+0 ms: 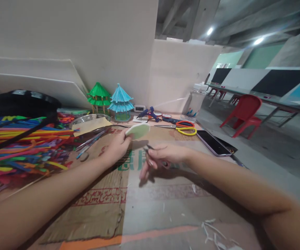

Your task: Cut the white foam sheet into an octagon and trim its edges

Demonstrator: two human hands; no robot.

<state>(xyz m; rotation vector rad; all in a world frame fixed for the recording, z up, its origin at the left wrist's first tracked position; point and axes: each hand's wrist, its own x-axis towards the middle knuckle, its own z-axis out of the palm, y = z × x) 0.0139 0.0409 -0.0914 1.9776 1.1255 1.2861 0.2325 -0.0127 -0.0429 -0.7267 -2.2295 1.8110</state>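
Note:
My left hand [120,146] pinches the edge of a flat, pale green piece [139,131] with a rounded, many-sided outline, raised above the cardboard. My right hand [160,158] is closed on a small dark tool that looks like small scissors [148,147]. Its tips point toward the green piece without touching it. Motion blurs the right fingers, and they cover most of the tool. Beneath both hands lie a printed cardboard sheet [98,215] and a translucent sheet [150,208].
Colourful pipe cleaners [25,146] are heaped at left. Behind stand a green model pavilion [98,94], a blue one [121,102] and a glue gun [148,113]. Red-and-yellow-handled scissors [186,128], a phone [214,143] and a clear container [193,104] lie rightward. White scraps [212,231] are in front.

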